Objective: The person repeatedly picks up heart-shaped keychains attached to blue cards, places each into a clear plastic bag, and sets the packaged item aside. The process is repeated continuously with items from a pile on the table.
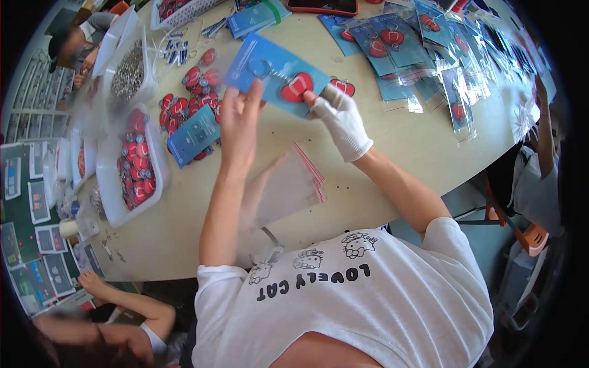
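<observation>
Above the middle of the table I hold a blue backing card (279, 58) between both hands. A keychain lies on it, with a metal ring (259, 67), a short chain and a red heart-shaped charm (297, 87). My left hand (240, 119), bare, grips the card's left end; its thumb and fingers are partly behind or along the edge. My right hand (342, 122) wears a white glove with bare fingertips showing. It pinches the card's right end, the thumb against the charm. Below the hands lies a fan of clear plastic bags (279, 190) with red edges.
At left stand a white bin (158, 184) of red charms and another bin (147, 80) of metal parts. Loose charms (196, 80) and a blue card (195, 136) lie beside them. Bagged keychains (392, 40) pile up at right. Other people (92, 37) sit around the table.
</observation>
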`<state>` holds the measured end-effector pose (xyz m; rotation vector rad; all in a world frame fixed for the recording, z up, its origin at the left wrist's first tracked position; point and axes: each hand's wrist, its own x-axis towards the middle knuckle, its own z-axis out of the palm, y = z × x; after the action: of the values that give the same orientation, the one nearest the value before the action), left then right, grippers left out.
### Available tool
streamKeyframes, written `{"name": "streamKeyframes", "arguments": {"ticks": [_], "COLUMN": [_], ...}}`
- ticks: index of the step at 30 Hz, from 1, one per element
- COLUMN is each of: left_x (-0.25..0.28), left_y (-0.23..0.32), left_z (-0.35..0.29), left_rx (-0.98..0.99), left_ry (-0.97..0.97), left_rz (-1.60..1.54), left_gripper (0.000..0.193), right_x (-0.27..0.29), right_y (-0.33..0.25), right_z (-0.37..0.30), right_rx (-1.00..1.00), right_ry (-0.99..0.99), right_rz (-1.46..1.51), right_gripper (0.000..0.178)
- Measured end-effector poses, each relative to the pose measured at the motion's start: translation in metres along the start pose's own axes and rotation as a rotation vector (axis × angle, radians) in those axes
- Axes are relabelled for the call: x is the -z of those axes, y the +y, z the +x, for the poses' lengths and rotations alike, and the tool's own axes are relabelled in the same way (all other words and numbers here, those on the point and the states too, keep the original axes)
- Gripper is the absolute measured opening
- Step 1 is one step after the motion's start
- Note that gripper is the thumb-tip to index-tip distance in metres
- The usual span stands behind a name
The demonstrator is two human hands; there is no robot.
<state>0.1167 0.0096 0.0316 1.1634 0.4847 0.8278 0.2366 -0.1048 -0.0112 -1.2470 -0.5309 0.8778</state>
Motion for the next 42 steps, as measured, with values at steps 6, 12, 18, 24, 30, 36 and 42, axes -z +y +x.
{"name": "streamKeyframes", "arguments": {"ticks": [6, 12, 18, 24, 30, 36, 42], "left_x": [0.041, 0.050, 0.057, 0.070, 0.080, 0.099, 0.101], "left_y": [-0.002, -0.015, -0.027, -0.031, -0.015, 0.004, 0.005], "left_z": [-0.093, -0.095, -0.097, -0.095, -0.091, -0.082, -0.083], "left_rx": [-0.163, 0.026, -0.143, -0.363, -0.197, 0.197, 0.409], "left_ry": [-0.303, -0.286, -0.185, -0.140, -0.173, -0.203, -0.267], "left_rz": [1.452, 1.204, 1.110, 1.168, 1.021, 0.690, 0.553], "left_gripper": [0.055, 0.048, 0.041, 0.023, 0.013, 0.008, 0.014], "right_x": [0.026, 0.021, 0.026, 0.027, 0.028, 0.038, 0.033], "right_y": [-0.010, 0.001, -0.002, 0.004, -0.002, -0.030, -0.020], "right_z": [0.016, 0.016, 0.020, 0.023, 0.022, 0.019, -0.008], "right_rx": [0.110, 0.130, 0.116, 0.105, 0.099, 0.060, -0.202], "right_ry": [0.127, 0.106, 0.102, 0.070, -0.001, -0.274, -0.412], "right_rz": [-0.039, -0.049, -0.149, -0.196, -0.292, -0.295, 0.442], "right_gripper": [0.023, 0.030, 0.030, 0.030, 0.031, 0.034, 0.036]}}
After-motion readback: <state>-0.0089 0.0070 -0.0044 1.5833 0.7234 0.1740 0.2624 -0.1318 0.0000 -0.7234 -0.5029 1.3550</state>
